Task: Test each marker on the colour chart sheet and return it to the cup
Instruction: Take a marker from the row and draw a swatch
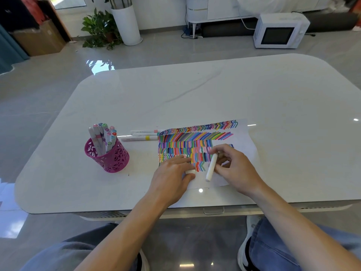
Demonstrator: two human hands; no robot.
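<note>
Magenta and cut through like lace, the cup [109, 159] stands well to the left of the colour chart sheet [246, 137], with a bunch of capped markers [103, 137] upright in it. Three loose markers [143, 134] lie flat just off the sheet's far left corner. On the sheet's near left part the left hand [172, 177] rests palm down, thumb and forefinger pinching a short white cap [190, 171]. Just right of it the right hand [234, 169] pinches the marker [211, 167] near its far end — a plain white barrel, tilted, its long axis running from the sheet's coloured rows back toward its near edge. The tip is hidden under the fingers, so I cannot tell whether it touches paper. Cap and barrel are near but apart; recapping, I judge, falls to the left hand — the cup's side too.
</note>
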